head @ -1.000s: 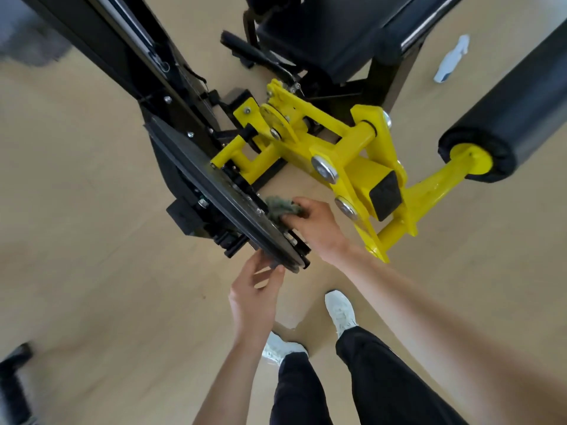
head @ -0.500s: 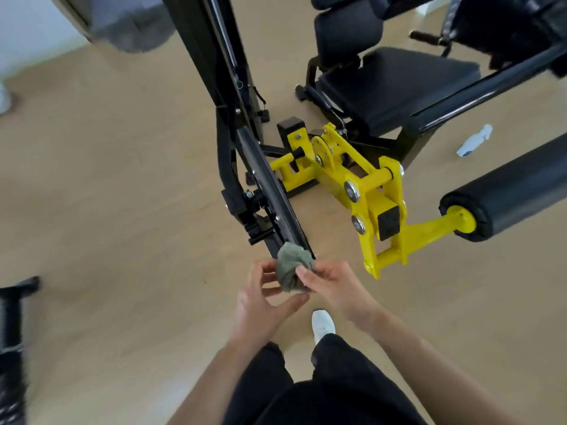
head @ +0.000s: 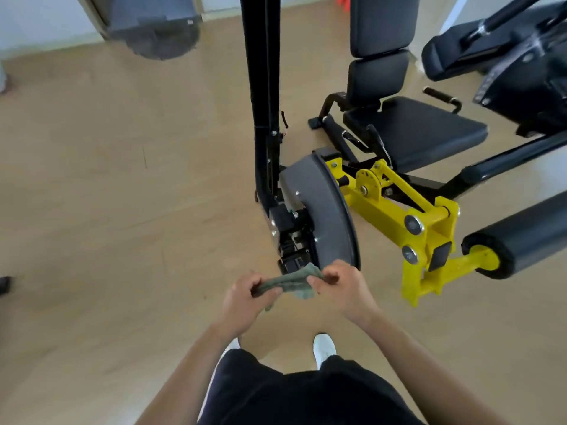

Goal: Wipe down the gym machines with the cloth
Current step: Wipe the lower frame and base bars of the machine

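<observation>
A tan wood-look floor point(head: 107, 210) spreads to every side of the hands, smooth and evenly lit by soft daylight. Far ahead and to the left, a pale wall point(head: 40, 19) meets the floor at a light baseboard. A grey bin-like object point(head: 153, 26), blurred, stands against it. Far left, a dark object point(head: 4, 285) shows at the frame's edge.

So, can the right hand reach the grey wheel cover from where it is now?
Probably yes. The right hand sits just below the cover's lower end, with nothing between them. But both it and the left hand are gripping the cloth, so it would have to carry that along.
</observation>
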A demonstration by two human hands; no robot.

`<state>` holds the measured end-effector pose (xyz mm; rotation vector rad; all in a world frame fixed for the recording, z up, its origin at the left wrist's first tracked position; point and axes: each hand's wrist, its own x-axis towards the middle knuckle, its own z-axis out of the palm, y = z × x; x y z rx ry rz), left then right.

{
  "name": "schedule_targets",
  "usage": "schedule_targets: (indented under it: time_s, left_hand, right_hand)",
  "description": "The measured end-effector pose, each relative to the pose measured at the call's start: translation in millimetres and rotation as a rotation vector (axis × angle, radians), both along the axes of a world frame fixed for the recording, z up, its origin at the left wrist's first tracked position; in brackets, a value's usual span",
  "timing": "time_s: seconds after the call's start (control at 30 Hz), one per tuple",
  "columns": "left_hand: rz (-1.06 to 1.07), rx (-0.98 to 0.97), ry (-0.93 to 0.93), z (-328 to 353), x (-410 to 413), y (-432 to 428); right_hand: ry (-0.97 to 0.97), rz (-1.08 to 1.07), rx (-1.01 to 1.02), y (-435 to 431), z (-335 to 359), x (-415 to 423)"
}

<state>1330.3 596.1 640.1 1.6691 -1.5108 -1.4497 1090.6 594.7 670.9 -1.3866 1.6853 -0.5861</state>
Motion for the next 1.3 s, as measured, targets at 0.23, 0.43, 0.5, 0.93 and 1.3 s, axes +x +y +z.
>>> schedule_targets:
  time_s: [0.23,0.43,0.5,0.93,1.3]
  left_hand:
    - [-0.346,-0.015,0.004,-5,94,-65]
    - [-0.437,-0.036,-0.073,-2,123,-132]
    - [-0.455,-0.045,-0.117,-3,113,-159]
    - [-0.554,-0.392,-0.519,-48,-14,-305]
    - [-0.832,-0.012,-0.223,-96,-24,-290]
  right_hand:
    - [-0.033,-0.327,0.087,-20,4,81]
    - [-0.063,-0.633,0.096,-28,-8,112]
    - [-0.074,-0.782,0.101,-35,-18,115]
    - [-0.096,-1.362,0.075,-147,-109,117]
    - [-0.074,-0.966,0.177,-183,-140,154]
